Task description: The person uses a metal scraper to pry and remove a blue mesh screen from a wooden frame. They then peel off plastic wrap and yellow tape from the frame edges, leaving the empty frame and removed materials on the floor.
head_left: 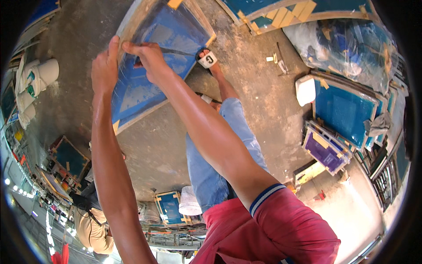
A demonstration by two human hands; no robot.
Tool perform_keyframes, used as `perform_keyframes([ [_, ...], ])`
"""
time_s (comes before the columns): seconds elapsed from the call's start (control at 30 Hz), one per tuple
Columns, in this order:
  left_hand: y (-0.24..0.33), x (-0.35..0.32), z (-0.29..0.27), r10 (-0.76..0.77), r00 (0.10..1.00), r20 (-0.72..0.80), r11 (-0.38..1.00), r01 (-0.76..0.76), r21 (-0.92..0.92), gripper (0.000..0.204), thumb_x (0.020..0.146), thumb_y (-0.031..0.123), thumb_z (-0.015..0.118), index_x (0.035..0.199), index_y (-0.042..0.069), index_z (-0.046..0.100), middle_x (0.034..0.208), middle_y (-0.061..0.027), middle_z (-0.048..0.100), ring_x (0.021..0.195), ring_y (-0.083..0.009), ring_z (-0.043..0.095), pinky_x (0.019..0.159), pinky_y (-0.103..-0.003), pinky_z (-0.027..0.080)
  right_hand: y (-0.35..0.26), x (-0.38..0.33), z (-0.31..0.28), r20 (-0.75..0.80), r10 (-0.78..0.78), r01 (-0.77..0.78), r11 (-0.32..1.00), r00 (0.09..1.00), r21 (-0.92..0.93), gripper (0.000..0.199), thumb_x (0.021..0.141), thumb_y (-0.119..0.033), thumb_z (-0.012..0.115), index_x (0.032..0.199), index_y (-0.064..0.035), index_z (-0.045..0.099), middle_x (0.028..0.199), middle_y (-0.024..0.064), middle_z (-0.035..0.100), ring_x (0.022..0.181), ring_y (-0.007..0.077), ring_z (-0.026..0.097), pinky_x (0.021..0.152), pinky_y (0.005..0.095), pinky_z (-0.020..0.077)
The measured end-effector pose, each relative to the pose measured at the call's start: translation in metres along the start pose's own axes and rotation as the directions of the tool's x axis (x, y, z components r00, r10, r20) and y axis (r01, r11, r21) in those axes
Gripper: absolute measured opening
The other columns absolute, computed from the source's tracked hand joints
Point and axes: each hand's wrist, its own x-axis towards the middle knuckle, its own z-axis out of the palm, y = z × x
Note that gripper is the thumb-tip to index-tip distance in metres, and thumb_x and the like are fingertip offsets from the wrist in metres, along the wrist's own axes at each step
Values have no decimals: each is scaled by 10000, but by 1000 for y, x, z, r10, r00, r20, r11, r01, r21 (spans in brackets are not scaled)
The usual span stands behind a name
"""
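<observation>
The left hand (105, 70) holds the blue screen's (151, 94) wooden edge; the right hand (149, 58), fingers curled, meets it, its grip unclear.

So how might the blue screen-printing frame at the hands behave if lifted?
The screen-printing frame would likely stay stiff along its edges, given the wooden-looking border. It is probably light for its size, since thin-looking mesh fills most of it. That mesh might puncture if poked.

Two hands (104, 72) (150, 57) touch one blue frame (143, 94). Well right of them are one white jug (305, 90) and one purple frame (317, 152); nearer, two feet (204, 53) (215, 106).
</observation>
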Motion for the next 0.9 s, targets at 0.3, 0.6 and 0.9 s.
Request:
perform_keyframes([
  [0.3,-4,-5,7,61,997,-35,998,-61,24,786,926,684,326,1111,8,681,985,-279,667,987,-426,623,874,-470,440,-1,-11,-4,-32,-76,77,997,997,29,339,766,-334,792,834,-14,701,766,42,652,690,135,558,560,295,406],
  [0.6,-12,-21,3,89,992,-93,994,-95,-54,706,971,598,368,1304,9,569,1018,-178,665,908,-239,609,882,-365,429,10,-19,-6,40,-158,144,958,987,246,301,712,-257,842,708,2,688,559,8,549,465,123,467,453,282,370],
  [0.9,-1,-28,1,-118,990,-78,991,113,-72,745,972,610,323,1399,19,476,1313,-189,558,1204,-308,530,1029,-373,379,12,-16,-11,-80,-159,166,983,984,83,409,558,-255,885,666,82,680,618,181,640,577,216,616,591,355,486],
])
